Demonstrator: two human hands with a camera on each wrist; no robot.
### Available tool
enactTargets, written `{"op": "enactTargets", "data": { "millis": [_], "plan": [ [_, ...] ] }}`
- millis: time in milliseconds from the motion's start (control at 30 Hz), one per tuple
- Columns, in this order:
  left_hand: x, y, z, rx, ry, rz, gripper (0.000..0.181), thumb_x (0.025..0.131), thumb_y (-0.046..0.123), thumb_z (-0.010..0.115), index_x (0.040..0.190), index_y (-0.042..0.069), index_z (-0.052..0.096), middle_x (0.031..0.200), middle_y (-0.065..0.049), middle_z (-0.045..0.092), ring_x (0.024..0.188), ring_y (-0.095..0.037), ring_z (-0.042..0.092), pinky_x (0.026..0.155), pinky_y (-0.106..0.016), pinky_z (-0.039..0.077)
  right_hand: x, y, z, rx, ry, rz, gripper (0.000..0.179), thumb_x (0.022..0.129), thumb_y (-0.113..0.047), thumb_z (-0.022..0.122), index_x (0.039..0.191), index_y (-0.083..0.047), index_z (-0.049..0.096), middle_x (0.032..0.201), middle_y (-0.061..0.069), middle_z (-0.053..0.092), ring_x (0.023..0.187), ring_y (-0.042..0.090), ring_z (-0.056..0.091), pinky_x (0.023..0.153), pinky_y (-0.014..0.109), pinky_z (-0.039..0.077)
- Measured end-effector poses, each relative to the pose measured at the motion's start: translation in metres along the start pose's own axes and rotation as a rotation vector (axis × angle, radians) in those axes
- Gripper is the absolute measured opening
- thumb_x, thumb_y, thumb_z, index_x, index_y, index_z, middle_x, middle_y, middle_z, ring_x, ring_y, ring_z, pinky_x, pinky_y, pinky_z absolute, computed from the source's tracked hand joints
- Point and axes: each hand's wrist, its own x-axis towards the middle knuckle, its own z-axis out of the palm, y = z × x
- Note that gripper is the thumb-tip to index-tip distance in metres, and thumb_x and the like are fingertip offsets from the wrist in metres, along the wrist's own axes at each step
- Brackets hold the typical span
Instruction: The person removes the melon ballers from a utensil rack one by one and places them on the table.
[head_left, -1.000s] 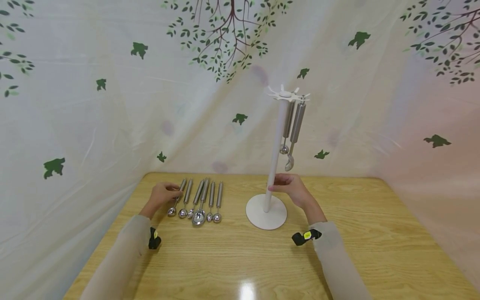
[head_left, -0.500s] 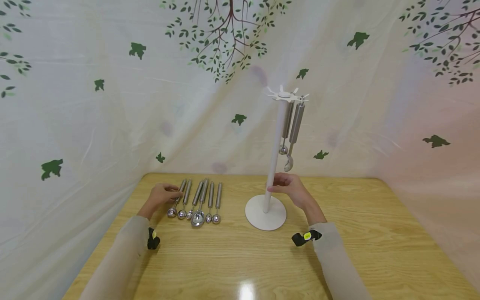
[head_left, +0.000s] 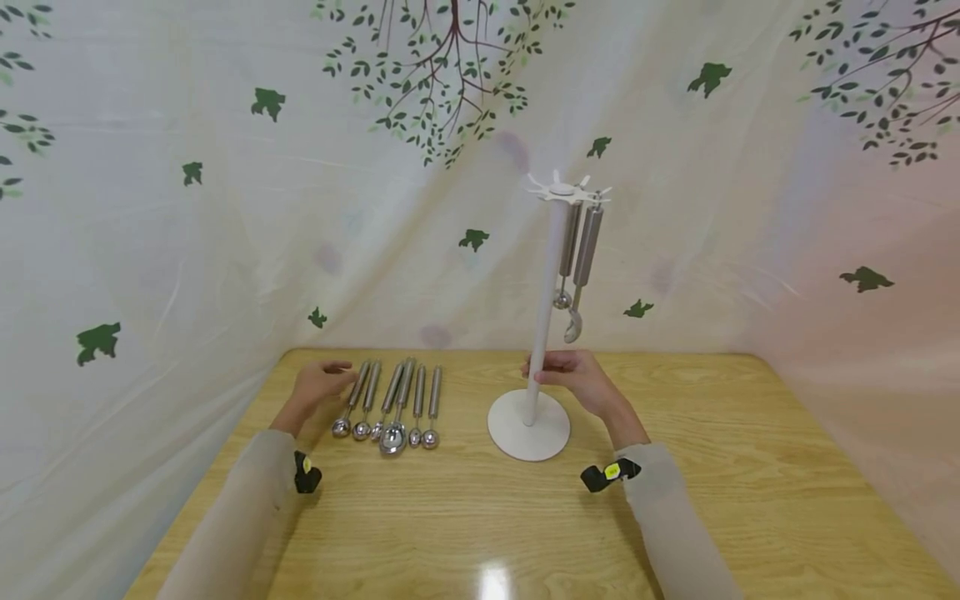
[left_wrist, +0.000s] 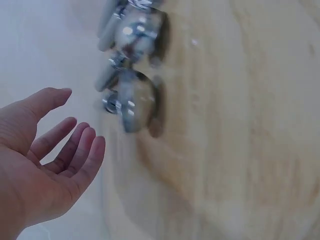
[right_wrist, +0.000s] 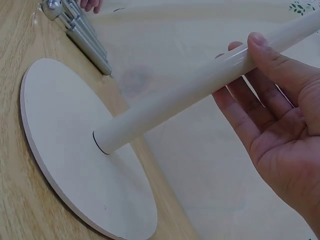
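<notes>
My left hand [head_left: 318, 385] hovers at the left end of a row of metal scoops, its fingers loosely bent. In the left wrist view nothing lies between thumb and fingers [left_wrist: 87, 155]. Nearest to it is the leftmost scoop [head_left: 342, 427], a small round bowl on a steel handle. Several similar scoops lie beside it, including a larger ice cream scoop [head_left: 392, 439]. My right hand [head_left: 585, 383] grips the white pole [head_left: 547, 292] of a rack low down, thumb in front and fingers behind. Two scoops hang from the rack's hooked top, one round-bowled [head_left: 562, 298], one spoon-like [head_left: 573, 325].
The rack's round white base [head_left: 510, 437] stands upright on the wooden table [head_left: 420, 525], right of the scoop row. A pale curtain [head_left: 390, 250] printed with leaves and birds hangs close behind the table's back edge.
My left hand has drawn back a little to the left from the leftmost scoop's handle. My right hand keeps its grip on the pole. The head view has shifted slightly.
</notes>
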Motion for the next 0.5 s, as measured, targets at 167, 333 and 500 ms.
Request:
{"op": "enactTargets", "data": {
  "millis": [167, 333, 500],
  "plan": [
    [0.001, 0.025, 0.001, -0.042, 0.066, 0.102, 0.047, 0.101, 0.02, 0.064, 0.138, -0.007, 0.057, 0.131, -0.031, 0.062, 0.113, -0.035, 0.065, 0.091, -0.031, 0.06, 0.0, -0.001, 0.003, -0.014, 0.037, -0.033, 0.034, 0.092, -0.004, 0.073, 0.121, 0.013, 0.066, 0.107, 0.001, 0.079, 0.105, 0.015, 0.074, 0.097, 0.028, 0.059],
    [-0.004, 0.069, 0.012, -0.147, 0.051, 0.198, 0.046, 0.101, 0.02, 0.065, 0.141, -0.002, 0.057, 0.129, -0.028, 0.063, 0.11, -0.025, 0.066, 0.095, -0.032, 0.06, 0.001, 0.002, 0.004, 0.017, 0.059, -0.069, 0.035, 0.091, 0.001, 0.072, 0.12, 0.018, 0.064, 0.104, -0.002, 0.079, 0.102, 0.014, 0.074, 0.095, 0.029, 0.06],
    [-0.014, 0.118, 0.029, -0.208, 0.024, 0.327, 0.043, 0.1, 0.02, 0.067, 0.138, 0.002, 0.061, 0.125, -0.024, 0.067, 0.099, -0.008, 0.066, 0.092, -0.029, 0.06, 0.002, 0.003, 0.006, 0.051, 0.087, -0.094, 0.038, 0.089, 0.006, 0.072, 0.12, 0.023, 0.059, 0.099, -0.005, 0.079, 0.099, 0.012, 0.075, 0.093, 0.03, 0.061]
  ]
}}
